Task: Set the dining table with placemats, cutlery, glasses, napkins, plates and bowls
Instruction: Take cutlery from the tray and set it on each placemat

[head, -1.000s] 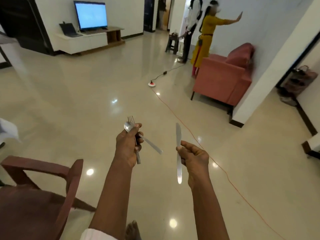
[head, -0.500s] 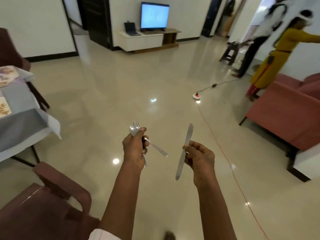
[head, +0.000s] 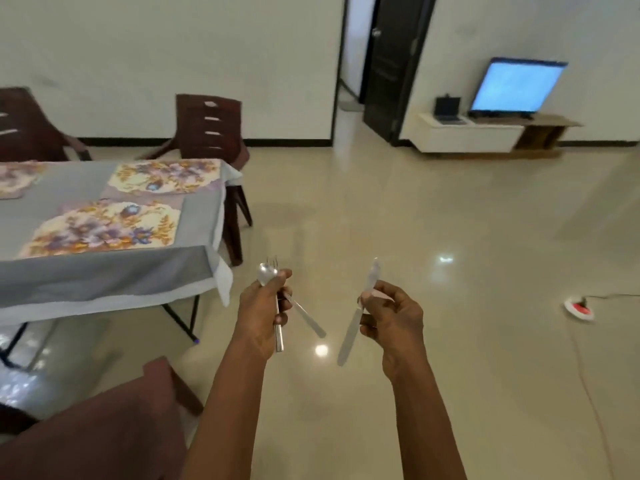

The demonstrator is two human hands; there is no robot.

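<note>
Right now the cutlery is off the desk (head: pixel 199 220), carried in mid-air over the shiny floor (head: pixel 415 209) just to its right. The left hand (head: pixel 263 313) is closed round a spoon (head: pixel 266 273) and a fork (head: pixel 275 263) together. Their heads poke up past the thumb and their handles splay apart below the fist, bundled so that one hand can carry both. The right hand (head: pixel 391 317) pinches a knife (head: pixel 349 330) near its middle, thumb and fingers curled on it. The knife is tilted, one end up and the other towards the floor. I'd guess it is kept apart because it belongs on the other side of a setting.

To the left, the desk is under a grey cloth (head: pixel 104 282), and flowered placemats (head: pixel 100 228) lie on it: one near, one further back, part of a third at the far left edge. No plates, glasses or napkins show on the part I can see, so the job looks to be in its early stages. Dark chairs (head: pixel 207 129) stand on the desk's far side, and another chair (head: pixel 104 438) is near, at the lower left. A lit television (head: pixel 516 86) sits far right.
</note>
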